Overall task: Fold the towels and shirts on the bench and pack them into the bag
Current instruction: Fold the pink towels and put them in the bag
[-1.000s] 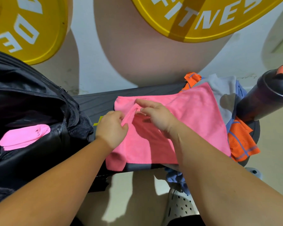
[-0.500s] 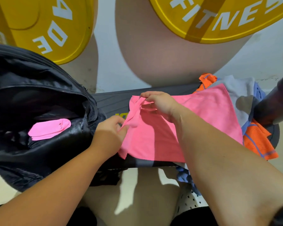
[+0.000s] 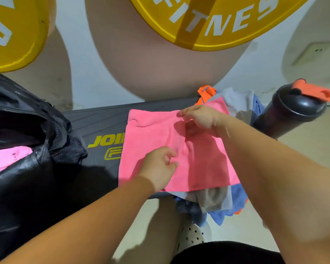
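Observation:
A pink towel (image 3: 152, 138) lies folded over on the dark bench (image 3: 101, 122), its left half doubled onto the right. My right hand (image 3: 200, 119) pinches the folded edge at the towel's far side. My left hand (image 3: 160, 166) pinches the same edge near the front. Under the towel lies a heap of grey, blue and orange clothes (image 3: 236, 100), which spills off the bench front. An open black bag (image 3: 27, 168) stands at the left with a folded pink cloth (image 3: 6, 159) inside it.
A black shaker bottle (image 3: 290, 111) with an orange cap stands at the right end of the bench. Yellow weight plates (image 3: 208, 21) lean on the wall behind. My knee and a white perforated shoe (image 3: 191, 237) are below the bench front.
Both hands carried the towel's left edge across to the right, so the towel now lies folded in half. The bench logo beside the bag has come into sight.

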